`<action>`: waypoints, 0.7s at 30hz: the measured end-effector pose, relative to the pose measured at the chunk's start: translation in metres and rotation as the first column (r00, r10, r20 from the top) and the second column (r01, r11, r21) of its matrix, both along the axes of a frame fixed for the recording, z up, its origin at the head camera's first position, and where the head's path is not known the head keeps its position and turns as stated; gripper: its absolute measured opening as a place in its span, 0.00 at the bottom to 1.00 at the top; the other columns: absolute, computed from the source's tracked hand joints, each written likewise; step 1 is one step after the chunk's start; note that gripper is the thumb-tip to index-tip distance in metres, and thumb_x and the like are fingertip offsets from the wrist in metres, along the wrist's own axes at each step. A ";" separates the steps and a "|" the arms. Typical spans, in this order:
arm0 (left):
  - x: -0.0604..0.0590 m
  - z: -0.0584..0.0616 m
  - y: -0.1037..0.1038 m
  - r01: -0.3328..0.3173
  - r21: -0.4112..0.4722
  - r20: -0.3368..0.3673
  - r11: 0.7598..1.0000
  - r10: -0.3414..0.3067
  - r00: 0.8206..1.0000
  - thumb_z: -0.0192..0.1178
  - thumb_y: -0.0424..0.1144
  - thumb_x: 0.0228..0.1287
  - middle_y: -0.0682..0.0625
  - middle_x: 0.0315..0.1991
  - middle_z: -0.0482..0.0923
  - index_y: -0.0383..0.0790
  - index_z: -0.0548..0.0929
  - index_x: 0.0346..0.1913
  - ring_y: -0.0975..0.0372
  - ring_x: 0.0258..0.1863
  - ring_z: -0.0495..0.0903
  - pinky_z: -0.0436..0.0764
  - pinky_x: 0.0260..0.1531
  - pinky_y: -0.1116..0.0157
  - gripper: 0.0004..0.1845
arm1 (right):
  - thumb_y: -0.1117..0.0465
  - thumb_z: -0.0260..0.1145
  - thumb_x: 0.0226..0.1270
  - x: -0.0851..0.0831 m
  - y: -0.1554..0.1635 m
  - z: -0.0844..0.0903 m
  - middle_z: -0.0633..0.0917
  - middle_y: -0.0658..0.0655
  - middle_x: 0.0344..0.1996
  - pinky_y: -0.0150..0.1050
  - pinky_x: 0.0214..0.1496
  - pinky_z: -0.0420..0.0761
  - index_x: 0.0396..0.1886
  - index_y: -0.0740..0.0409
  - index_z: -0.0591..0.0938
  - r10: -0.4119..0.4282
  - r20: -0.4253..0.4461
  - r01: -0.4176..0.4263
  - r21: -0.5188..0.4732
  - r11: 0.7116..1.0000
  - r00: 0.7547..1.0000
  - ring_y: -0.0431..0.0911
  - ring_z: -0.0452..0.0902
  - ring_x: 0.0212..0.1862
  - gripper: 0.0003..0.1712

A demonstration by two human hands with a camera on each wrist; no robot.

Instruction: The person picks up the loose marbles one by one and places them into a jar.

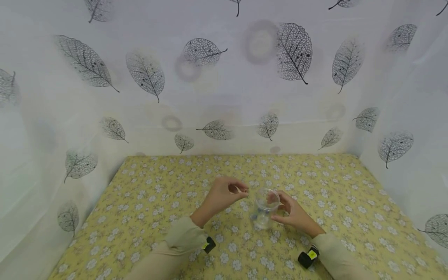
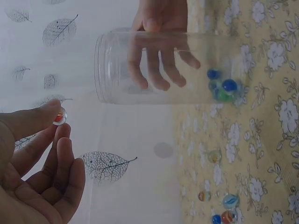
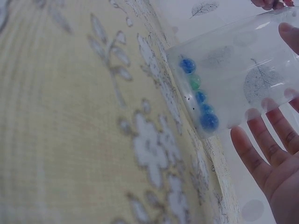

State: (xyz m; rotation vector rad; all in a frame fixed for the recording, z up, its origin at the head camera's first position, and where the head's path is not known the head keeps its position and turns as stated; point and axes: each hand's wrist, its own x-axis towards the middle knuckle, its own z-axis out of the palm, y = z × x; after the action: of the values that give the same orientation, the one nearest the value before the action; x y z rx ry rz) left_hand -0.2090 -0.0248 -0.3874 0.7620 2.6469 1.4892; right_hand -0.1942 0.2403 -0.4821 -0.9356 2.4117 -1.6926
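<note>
A small clear marble (image 2: 60,117) with a red and yellow core is pinched between the thumb and fingertips of my left hand (image 1: 224,192). That hand is left of a clear plastic jar (image 1: 262,204), around the height of its open rim. My right hand (image 1: 295,216) grips the jar from the right, thumb on one side and fingers spread along the other. The jar stands upright on the cloth. Several blue marbles (image 3: 209,122) and a green marble (image 3: 194,82) lie on its bottom.
Several loose marbles (image 2: 231,201), blue, orange and pale, lie on the yellow floral tablecloth (image 1: 157,225) outside the jar. White curtains (image 1: 224,93) printed with dark leaves enclose the table at the back and both sides.
</note>
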 end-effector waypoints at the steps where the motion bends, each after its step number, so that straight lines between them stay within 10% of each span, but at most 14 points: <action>1: 0.000 0.000 0.002 0.007 -0.001 -0.002 1.000 -0.007 1.000 0.68 0.37 0.55 0.51 0.33 0.84 0.44 0.87 0.36 0.68 0.25 0.78 0.78 0.27 0.73 0.06 | 0.73 0.64 0.59 0.000 0.000 0.000 0.71 0.69 0.54 0.31 0.51 0.77 0.64 0.71 0.62 0.002 0.002 -0.002 -0.001 1.000 1.000 0.34 0.73 0.54 0.34; 21: 0.005 -0.005 0.026 0.072 -0.031 -0.016 0.997 -0.073 0.997 0.68 0.37 0.55 0.50 0.36 0.85 0.41 0.87 0.37 0.70 0.26 0.78 0.77 0.27 0.75 0.07 | 0.74 0.64 0.59 0.001 0.001 0.000 0.70 0.72 0.55 0.31 0.52 0.77 0.64 0.70 0.63 0.009 -0.013 -0.009 -0.004 1.000 1.000 0.38 0.73 0.55 0.33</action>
State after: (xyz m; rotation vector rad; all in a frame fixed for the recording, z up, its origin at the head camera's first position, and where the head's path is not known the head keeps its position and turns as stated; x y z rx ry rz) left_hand -0.2038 0.0007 -0.3919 0.8618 2.6171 1.4284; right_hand -0.1936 0.2412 -0.4824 -0.9593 2.4093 -1.6942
